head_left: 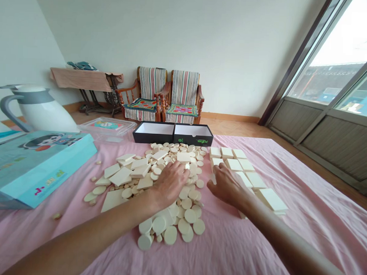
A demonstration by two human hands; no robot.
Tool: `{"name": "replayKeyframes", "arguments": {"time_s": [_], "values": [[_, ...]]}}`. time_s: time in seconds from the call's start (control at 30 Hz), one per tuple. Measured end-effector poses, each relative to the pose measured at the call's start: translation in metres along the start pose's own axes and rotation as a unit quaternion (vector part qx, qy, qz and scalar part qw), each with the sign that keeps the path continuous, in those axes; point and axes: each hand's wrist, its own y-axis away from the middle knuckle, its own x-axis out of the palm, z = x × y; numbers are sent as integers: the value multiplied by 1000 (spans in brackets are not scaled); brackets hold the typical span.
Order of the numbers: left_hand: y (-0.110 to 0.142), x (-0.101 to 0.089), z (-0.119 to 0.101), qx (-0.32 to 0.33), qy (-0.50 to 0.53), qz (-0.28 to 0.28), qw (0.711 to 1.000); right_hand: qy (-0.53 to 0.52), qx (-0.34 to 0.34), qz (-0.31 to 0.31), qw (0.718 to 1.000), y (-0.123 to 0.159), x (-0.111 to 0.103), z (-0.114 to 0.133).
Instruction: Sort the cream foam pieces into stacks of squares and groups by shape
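A loose pile of pale wooden discs (186, 215) and flat rectangular wooden tiles (121, 176) covers the middle of the cloth. My left hand (170, 180) lies over this pile with curled fingers, close behind a tile (183, 157). A small disc (187, 166) shows at its fingertips; what is under the fingers is hidden. To the right, tiles stand in neat rows of short stacks (256, 180). My right hand (225, 183) is closed at the left side of these rows, fingers bent by a near-left stack (216, 161). Its grip is partly hidden.
Behind the pile stands an open black box (153, 138) with two white compartments. A clear plastic lid (110, 127), a light-blue box (52, 169) and a white-grey jug (46, 108) are on the left. Pink cloth (315, 222) covers the surface. Two chairs (168, 93) stand beyond.
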Motion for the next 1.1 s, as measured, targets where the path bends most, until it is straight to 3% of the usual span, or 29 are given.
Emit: {"name": "replayKeyframes", "arguments": {"time_s": [0.1, 0.17, 0.33, 0.43, 0.63, 0.83, 1.1], "values": [[24, -2, 12, -33, 31, -48, 998, 23, 7, 15, 1000, -1, 4, 8], [40, -1, 18, -42, 68, -97, 992, 23, 7, -8, 1000, -2, -2, 0], [65, 5, 32, -75, 118, -210, 968, 1, 5, -71, 997, -5, -28, -47], [67, 8, 38, -85, 132, -246, 956, -9, -48, -70, 996, -6, -31, -68], [67, 9, 44, -87, 140, -268, 949, 67, -111, -28, 991, 4, -14, -58], [71, 10, 45, -90, 147, -262, 950, 149, -90, -4, 985, 8, 7, -49], [70, 11, 47, -99, 152, -255, 950, 158, -75, 3, 985, 9, 9, -49]]}}
